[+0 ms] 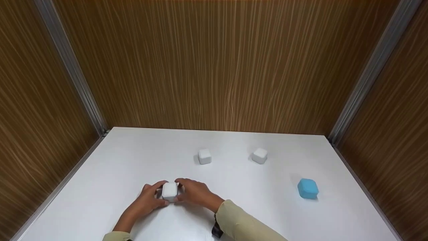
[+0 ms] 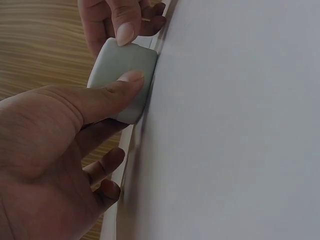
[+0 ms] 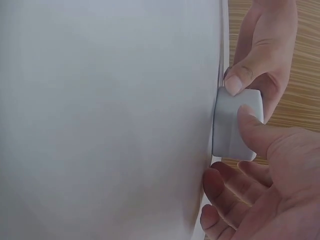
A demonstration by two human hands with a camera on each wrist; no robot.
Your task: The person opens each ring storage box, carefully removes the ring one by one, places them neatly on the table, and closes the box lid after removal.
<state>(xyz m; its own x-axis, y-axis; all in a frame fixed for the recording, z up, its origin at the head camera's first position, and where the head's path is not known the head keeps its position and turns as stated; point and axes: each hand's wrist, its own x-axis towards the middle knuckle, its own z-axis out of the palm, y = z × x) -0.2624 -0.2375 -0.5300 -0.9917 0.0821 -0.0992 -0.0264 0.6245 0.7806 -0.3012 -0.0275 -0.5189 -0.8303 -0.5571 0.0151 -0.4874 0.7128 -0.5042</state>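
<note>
A white block (image 1: 170,190) with rounded edges sits on the white table, left of the middle in the head view. My left hand (image 1: 146,202) pinches it from the left, and its thumb (image 2: 112,97) lies across the near face in the left wrist view. From the right, my right hand (image 1: 197,194) pinches the same block, its thumb (image 3: 254,131) on the near face in the right wrist view. Each hand's fingers reach round toward the far side, where their tips are partly hidden.
Two more white blocks, one near the middle (image 1: 204,156) and one farther right (image 1: 259,156), sit toward the back of the table (image 1: 150,147). A blue block (image 1: 308,188) lies at the right. Wood-patterned panels (image 1: 214,67) enclose the back and sides.
</note>
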